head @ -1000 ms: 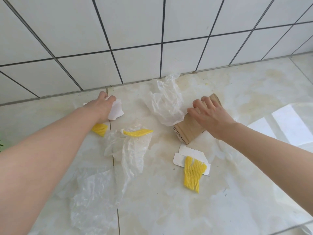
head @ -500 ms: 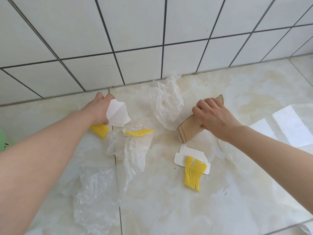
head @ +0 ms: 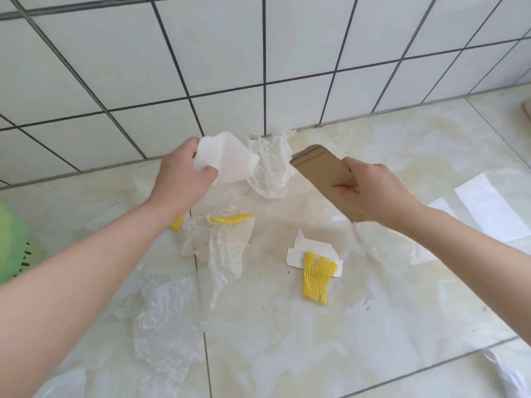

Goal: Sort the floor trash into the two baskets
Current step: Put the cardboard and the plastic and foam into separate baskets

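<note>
Lifting both catches clear of the floor is the change here: half a second ago the white paper piece (head: 227,160) and the brown cardboard piece (head: 323,175) were only tilting up off the tiles, and now both hang in the air in front of the tiled wall (head: 258,53). The left hand (head: 184,173) has its fingers curled and pinched on the paper's near edge, at about 11 o'clock in the view; the right hand (head: 370,188) is clamped on the cardboard's lower end, thumb on its upper face, at about 1 o'clock. This suggests the pick-up step is done and the carry to a basket comes next; a green basket (head: 13,239) shows at 9 o'clock, the second is not in view. Left on the floor are crumpled clear plastic film (head: 224,245) near centre, a yellow foam net (head: 316,280) lying on a white card (head: 304,248) at about 5 o'clock, and more film at 7 o'clock.
</note>
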The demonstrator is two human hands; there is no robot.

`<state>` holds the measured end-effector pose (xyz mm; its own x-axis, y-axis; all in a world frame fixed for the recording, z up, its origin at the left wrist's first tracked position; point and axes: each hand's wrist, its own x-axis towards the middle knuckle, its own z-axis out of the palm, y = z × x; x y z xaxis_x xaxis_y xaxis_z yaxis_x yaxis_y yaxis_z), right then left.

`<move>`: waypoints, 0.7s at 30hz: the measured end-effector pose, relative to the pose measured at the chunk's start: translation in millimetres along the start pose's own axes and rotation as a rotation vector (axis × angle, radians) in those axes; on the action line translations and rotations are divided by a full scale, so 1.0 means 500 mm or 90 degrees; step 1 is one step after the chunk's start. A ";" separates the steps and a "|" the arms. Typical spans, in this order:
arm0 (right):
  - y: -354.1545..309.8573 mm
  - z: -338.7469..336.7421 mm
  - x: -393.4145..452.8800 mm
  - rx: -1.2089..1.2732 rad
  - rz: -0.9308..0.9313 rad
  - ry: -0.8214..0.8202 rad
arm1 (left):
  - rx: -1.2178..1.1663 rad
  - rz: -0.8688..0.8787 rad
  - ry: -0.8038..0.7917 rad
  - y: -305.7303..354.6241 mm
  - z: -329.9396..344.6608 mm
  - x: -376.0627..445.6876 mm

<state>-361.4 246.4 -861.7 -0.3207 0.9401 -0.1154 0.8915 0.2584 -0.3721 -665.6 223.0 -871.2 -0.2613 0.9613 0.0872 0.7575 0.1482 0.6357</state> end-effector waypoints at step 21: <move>0.046 0.156 -0.114 0.445 0.398 -0.215 | -0.607 -0.675 -0.276 0.098 0.211 -0.224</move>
<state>-347.6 181.4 -935.5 -0.0290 0.7218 -0.6915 0.5773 -0.5527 -0.6010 -536.0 147.3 -930.7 -0.1038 0.5238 -0.8455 -0.3775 0.7657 0.5207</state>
